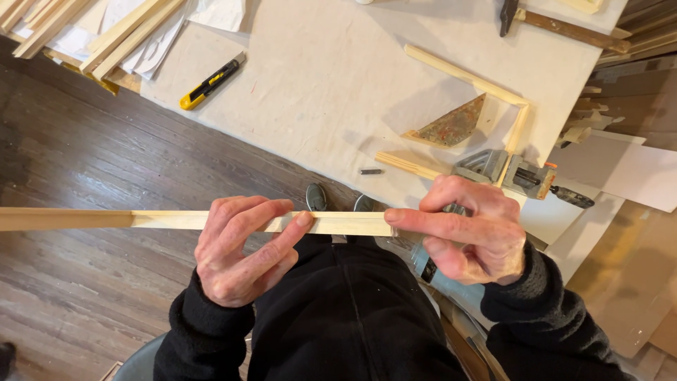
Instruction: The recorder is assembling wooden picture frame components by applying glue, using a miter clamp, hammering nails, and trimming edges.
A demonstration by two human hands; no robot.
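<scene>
Dark plank floor [77, 282] below, pale work table [317, 77] above. Left hand [240, 247] closed over a long wooden strip [169, 220], fingers curled across its top face, index fingertip [303, 219] pressed near the right end. Right hand [472, 229] meeting that same end, index finger laid straight along it, remaining fingers folded around a grey tool [427, 267], mostly hidden. Strip held level in front of the body, off the table, just beyond its near edge, running out past the picture's left side. Near the table's right edge, a metal corner clamp [504, 171] gripping two thin wooden strips [469, 77] at a right angle, with a triangular brace [451, 125] lying inside the corner. Yellow utility knife [209, 82] by the left edge; bundled wood slats [106, 35] at the far left corner.
</scene>
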